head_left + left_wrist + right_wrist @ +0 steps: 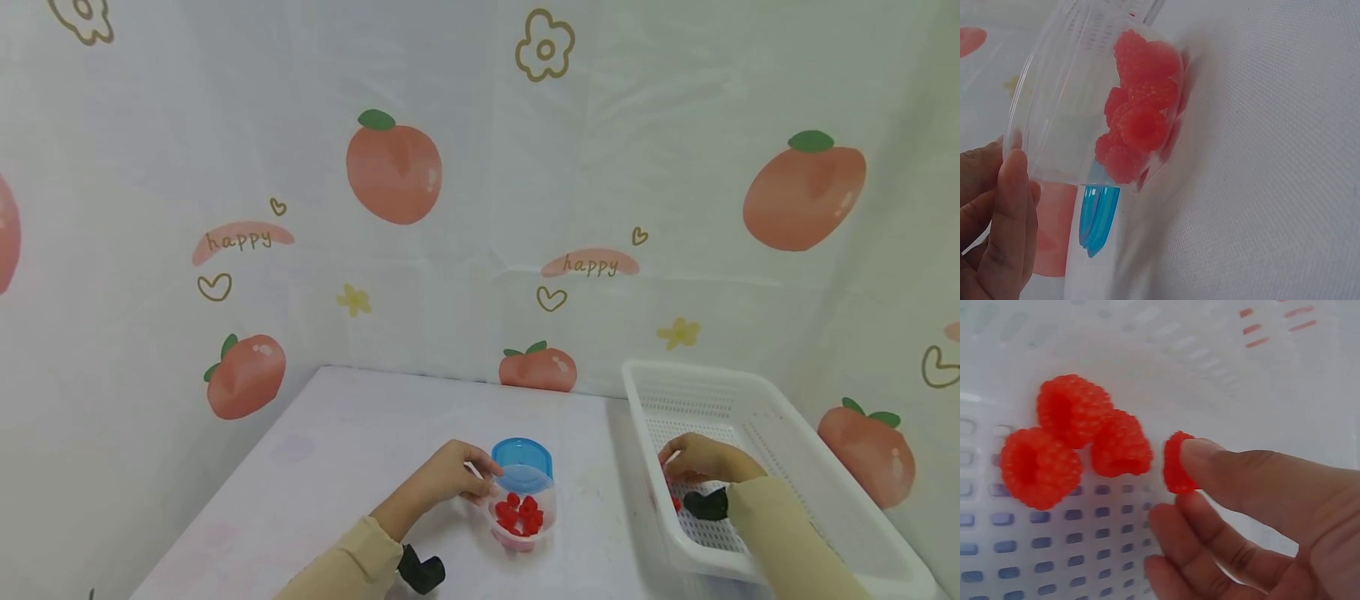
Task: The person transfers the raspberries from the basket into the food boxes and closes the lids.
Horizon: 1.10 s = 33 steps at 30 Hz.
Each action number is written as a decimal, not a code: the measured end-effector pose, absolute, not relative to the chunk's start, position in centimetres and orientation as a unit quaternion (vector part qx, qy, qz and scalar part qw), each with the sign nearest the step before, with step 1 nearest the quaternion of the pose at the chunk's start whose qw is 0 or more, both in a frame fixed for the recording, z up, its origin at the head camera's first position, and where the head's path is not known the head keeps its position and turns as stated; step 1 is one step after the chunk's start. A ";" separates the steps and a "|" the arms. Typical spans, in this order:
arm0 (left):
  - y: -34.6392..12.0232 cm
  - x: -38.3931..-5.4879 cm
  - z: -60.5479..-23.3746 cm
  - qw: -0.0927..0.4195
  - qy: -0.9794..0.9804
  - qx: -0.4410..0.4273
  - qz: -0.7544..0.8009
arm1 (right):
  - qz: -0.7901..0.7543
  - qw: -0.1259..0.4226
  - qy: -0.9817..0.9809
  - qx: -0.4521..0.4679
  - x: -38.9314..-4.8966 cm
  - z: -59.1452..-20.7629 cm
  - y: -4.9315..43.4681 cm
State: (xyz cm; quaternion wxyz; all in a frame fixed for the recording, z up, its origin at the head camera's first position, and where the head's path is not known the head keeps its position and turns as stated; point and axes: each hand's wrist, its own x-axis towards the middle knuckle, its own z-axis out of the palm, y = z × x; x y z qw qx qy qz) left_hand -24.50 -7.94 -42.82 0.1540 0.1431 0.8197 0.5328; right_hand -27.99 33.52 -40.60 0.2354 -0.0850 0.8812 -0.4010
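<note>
My left hand (456,472) pinches the rim of a clear plastic cup (1054,128) on the table. Several red raspberries (1144,128) lie in the bottom of this cup. Inside the white basket at the right, my right hand (705,458) pinches one raspberry (1175,464) between thumb and fingertips. Beside those fingertips, in the right wrist view, 3 more raspberries (1072,409) sit close together on the slotted basket floor. The head view mostly hides them behind the hand and the basket wall.
The white perforated basket (806,446) has raised walls around the right hand. Just behind the cup is a blue round plastic piece (521,452). A fruit-patterned curtain (465,308) hangs along the back edge of the white table (360,425).
</note>
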 end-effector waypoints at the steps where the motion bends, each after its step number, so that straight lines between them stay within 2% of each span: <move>1: -7.9 -24.5 -42.8 0.153 0.820 0.144 0.532 | -0.405 0.228 0.881 -0.089 -28.2 -40.6 33.6; 10: -7.9 -24.5 -42.8 0.152 0.822 0.141 0.530 | -0.446 0.117 0.883 -0.084 -29.2 -39.5 34.4; 22: -7.9 -24.4 -42.8 0.150 0.824 0.135 0.529 | -0.506 -0.067 0.857 -0.072 -27.7 -36.4 32.6; 33: -7.9 -24.5 -43.0 0.151 0.820 0.142 0.533 | -0.641 -0.126 0.752 -0.090 -25.4 -34.2 28.3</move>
